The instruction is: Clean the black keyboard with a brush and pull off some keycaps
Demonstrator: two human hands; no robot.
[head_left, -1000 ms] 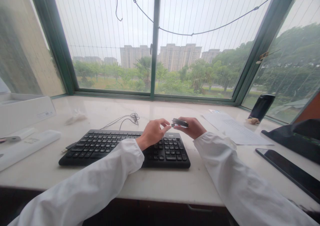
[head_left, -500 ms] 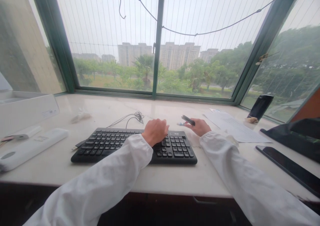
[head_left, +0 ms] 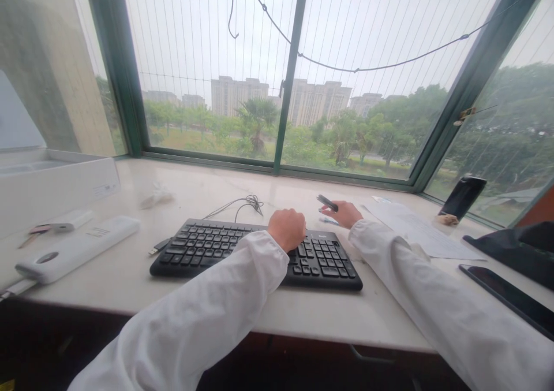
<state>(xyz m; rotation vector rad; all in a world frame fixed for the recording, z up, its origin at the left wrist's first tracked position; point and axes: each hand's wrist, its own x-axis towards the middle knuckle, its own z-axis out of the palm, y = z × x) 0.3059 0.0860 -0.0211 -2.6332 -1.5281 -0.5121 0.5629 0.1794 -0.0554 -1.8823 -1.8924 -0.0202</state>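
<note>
White and shiny, the counter below the green-framed window carries the black keyboard, over which the left hand curls, its grip impossible to tell, while the right hand pinches a dark slim object near the keyboard's far edge.

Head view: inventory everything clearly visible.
Trees: many, green, outside
Buildings: several, beige, outside
Cord: 1+, dark, outside
Window frame: 1, green, back
Desk: 1, white, centre
Keyboard: 1, black, centre
Cable: 1, dark, back
Plug: 1, dark, left
Box: 1, white, left
Devices: 2, white, left
Crumpled item: 1, whitish, left
Papers: 1+, white, right
Phone: 1, black, right
Upright object: 1, black, right
Fabric: 1, black, right
Left hand: 1, white sleeve, over keyboard
Right hand: 1, white sleeve, holding dark item
</note>
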